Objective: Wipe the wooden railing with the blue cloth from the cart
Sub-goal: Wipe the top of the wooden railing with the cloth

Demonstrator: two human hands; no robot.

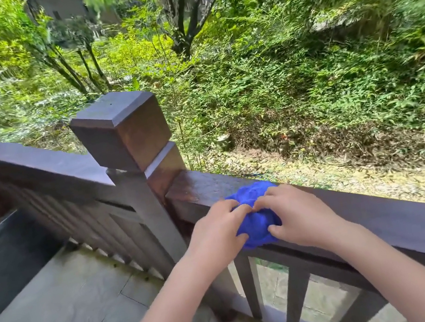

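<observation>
Blue cloth [256, 224] bunched on wooden railing [386, 218], left hand [215, 234] and right hand [298, 216] pressing down

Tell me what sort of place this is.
Likely an outdoor veranda or deck beside a garden slope: a dark wooden railing with a corner post, a tiled floor, and dense green shrubs beyond.

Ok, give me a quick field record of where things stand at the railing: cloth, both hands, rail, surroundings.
cloth: blue cloth, bunched up, lying on the top rail
left hand: left hand pressing the cloth's left side, fingers curled on it
right hand: right hand pressing the cloth's right side
rail: wooden railing, dark brown; the cloth sits a little to the right of the corner post
floor: grey tiles
beyond: green shrubs
cart: not in view
</observation>
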